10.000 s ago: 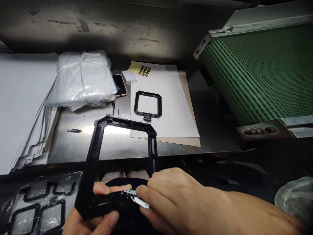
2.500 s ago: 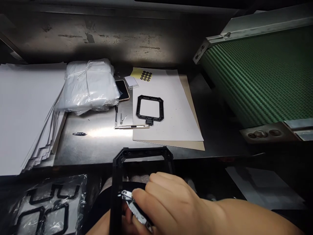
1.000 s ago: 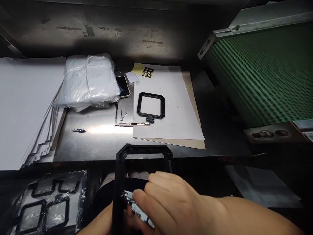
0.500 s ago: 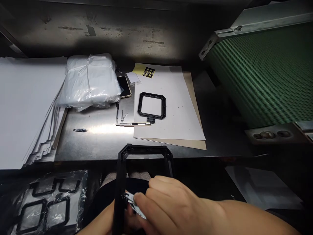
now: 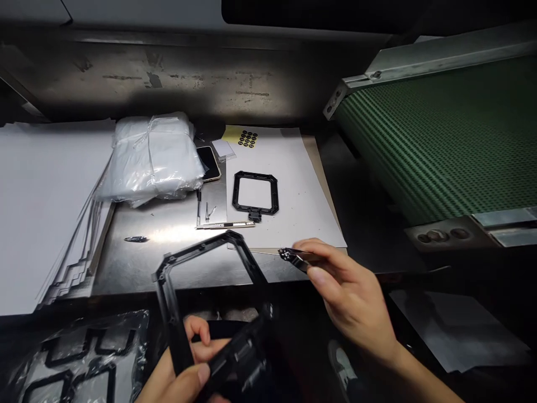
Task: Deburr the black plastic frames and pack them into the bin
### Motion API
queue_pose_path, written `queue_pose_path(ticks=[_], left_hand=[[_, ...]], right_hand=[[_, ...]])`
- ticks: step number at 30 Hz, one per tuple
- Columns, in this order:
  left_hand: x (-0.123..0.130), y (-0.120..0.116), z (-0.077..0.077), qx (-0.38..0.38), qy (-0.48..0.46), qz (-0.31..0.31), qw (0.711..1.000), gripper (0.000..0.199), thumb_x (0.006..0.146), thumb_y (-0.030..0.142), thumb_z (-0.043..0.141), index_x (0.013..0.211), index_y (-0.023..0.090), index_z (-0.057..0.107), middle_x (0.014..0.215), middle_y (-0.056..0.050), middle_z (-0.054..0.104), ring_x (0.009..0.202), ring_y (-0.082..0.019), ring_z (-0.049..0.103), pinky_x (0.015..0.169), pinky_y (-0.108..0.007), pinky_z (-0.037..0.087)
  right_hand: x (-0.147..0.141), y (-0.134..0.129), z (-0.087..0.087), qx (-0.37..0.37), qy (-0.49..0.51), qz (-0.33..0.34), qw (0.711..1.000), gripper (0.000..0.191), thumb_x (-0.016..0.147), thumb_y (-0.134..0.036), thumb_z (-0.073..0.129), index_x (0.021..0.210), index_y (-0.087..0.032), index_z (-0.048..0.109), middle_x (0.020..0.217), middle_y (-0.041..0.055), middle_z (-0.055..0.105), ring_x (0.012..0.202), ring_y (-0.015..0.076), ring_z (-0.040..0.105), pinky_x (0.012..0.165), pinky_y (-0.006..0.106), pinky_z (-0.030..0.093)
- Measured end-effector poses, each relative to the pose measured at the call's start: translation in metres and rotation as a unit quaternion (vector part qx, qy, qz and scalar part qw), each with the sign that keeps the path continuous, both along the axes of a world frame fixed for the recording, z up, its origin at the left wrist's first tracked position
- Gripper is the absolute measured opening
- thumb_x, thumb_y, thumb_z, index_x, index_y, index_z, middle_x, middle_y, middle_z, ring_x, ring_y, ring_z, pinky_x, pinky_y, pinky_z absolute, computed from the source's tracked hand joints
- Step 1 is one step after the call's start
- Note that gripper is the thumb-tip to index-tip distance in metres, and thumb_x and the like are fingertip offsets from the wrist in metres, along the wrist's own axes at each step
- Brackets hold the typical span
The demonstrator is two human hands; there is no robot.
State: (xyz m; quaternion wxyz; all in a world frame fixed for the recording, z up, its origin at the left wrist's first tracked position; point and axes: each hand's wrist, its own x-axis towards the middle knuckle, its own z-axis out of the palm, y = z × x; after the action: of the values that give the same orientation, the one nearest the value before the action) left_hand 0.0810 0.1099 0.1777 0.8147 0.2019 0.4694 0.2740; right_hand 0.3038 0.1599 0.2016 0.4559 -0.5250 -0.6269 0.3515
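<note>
My left hand (image 5: 184, 364) grips a black plastic frame (image 5: 201, 249) by its lower side. The frame is tilted in front of the table edge, and its near part is blurred. To its right, my right hand (image 5: 352, 291) pinches a small shiny metal tool that looks like nail clippers (image 5: 297, 259), apart from the frame. Another black frame with a hinge-like tab (image 5: 277, 193) lies flat on the white sheet (image 5: 306, 218) beyond my hands.
A craft knife (image 5: 226, 225), a pen (image 5: 198, 207) and a phone (image 5: 210, 162) lie on the steel table. Bundled plastic bags (image 5: 151, 157) and stacked paper (image 5: 50, 212) stand left. Bagged frames (image 5: 69, 364) are below. A green conveyor (image 5: 440, 134) rises at right.
My right hand has drawn the nail clippers away from the held frame, up and to the right. The frame has tilted and shifted left in my left hand. The view has tipped slightly upward.
</note>
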Motion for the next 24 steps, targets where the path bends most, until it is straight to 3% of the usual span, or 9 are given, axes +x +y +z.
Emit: queue_pose_path(ticks=[2,4,7,10,12,15,18,21,24], left_hand=[[0.01,-0.001,-0.008,0.023,0.001,0.061,0.998,0.017,0.066,0.031,0.061,0.075,0.022,0.05,0.093,-0.002,0.063,0.084,-0.021,0.057,0.061,-0.03,0.049],[0.025,-0.003,-0.018,0.088,0.001,0.097,0.991,0.014,0.066,0.03,0.061,0.072,0.022,0.051,0.107,-0.002,0.058,0.094,-0.02,0.053,0.068,-0.03,0.047],[0.043,-0.006,-0.034,0.168,-0.034,0.083,0.982,0.019,0.061,0.032,0.065,0.071,0.023,0.051,0.11,-0.004,0.056,0.096,-0.022,0.052,0.072,-0.032,0.044],[0.039,0.004,-0.043,0.117,-0.047,0.002,0.992,0.041,0.058,0.036,0.066,0.093,0.025,0.048,0.099,-0.009,0.062,0.09,-0.025,0.056,0.074,-0.039,0.042],[0.023,0.021,-0.039,0.046,-0.052,-0.046,0.997,0.055,0.063,0.045,0.058,0.11,0.024,0.038,0.093,-0.012,0.064,0.08,-0.028,0.06,0.068,-0.042,0.043],[-0.001,0.05,-0.019,-0.01,-0.111,-0.066,0.992,0.065,0.069,0.062,0.031,0.115,0.017,0.036,0.101,-0.019,0.06,0.081,-0.033,0.059,0.062,-0.041,0.043],[-0.007,0.062,0.003,0.019,-0.11,-0.167,0.98,0.053,0.072,0.048,0.041,0.108,0.01,0.042,0.085,-0.019,0.065,0.07,-0.03,0.062,0.065,-0.038,0.04],[-0.002,0.051,0.013,0.041,-0.017,-0.213,0.976,0.024,0.076,0.022,0.044,0.099,0.012,0.046,0.071,-0.012,0.067,0.062,-0.023,0.063,0.063,-0.032,0.041],[0.002,0.032,0.015,0.024,0.027,-0.126,0.991,0.026,0.077,0.026,0.043,0.1,0.015,0.04,0.072,-0.009,0.067,0.066,-0.024,0.063,0.062,-0.035,0.043]], right_hand=[[0.0,0.002,-0.015,-0.12,0.147,0.035,0.981,0.015,0.078,-0.027,0.047,0.09,-0.021,0.053,0.118,0.0077,0.042,0.103,0.0197,0.045,0.082,0.036,0.038],[-0.008,0.003,-0.03,-0.202,0.236,0.089,0.946,0.017,0.076,-0.03,0.05,0.089,-0.019,0.054,0.123,0.01,0.037,0.106,0.022,0.042,0.084,0.039,0.037],[-0.019,0.009,-0.043,-0.231,0.306,0.125,0.915,0.02,0.075,-0.031,0.051,0.089,-0.017,0.052,0.102,0.0098,0.052,0.082,0.0161,0.054,0.067,0.031,0.044],[-0.01,0.022,-0.039,-0.189,0.332,0.174,0.908,0.02,0.075,-0.03,0.051,0.088,-0.016,0.051,0.08,0.0029,0.054,0.058,0.0078,0.05,0.056,0.023,0.041],[0.004,0.033,-0.03,-0.18,0.277,0.248,0.911,0.019,0.074,-0.029,0.051,0.087,-0.014,0.053,0.08,0.0025,0.052,0.056,0.0069,0.048,0.056,0.023,0.04],[0.017,0.048,-0.014,-0.186,0.089,0.381,0.901,0.017,0.073,-0.02,0.05,0.088,-0.013,0.055,0.084,0.0037,0.051,0.062,0.0087,0.049,0.06,0.025,0.041],[0.014,0.056,-0.004,-0.151,-0.062,0.456,0.875,0.018,0.072,-0.013,0.052,0.089,-0.014,0.057,0.085,0.0032,0.053,0.074,0.011,0.051,0.071,0.026,0.041],[0.006,0.052,0.003,-0.093,-0.09,0.427,0.895,0.016,0.069,-0.015,0.057,0.085,-0.016,0.058,0.116,0.006,0.041,0.104,0.016,0.04,0.088,0.03,0.032],[0.001,0.038,0.009,-0.029,-0.099,0.253,0.962,0.014,0.072,-0.019,0.055,0.086,-0.017,0.057,0.118,0.0065,0.038,0.11,0.0176,0.034,0.092,0.033,0.026]])
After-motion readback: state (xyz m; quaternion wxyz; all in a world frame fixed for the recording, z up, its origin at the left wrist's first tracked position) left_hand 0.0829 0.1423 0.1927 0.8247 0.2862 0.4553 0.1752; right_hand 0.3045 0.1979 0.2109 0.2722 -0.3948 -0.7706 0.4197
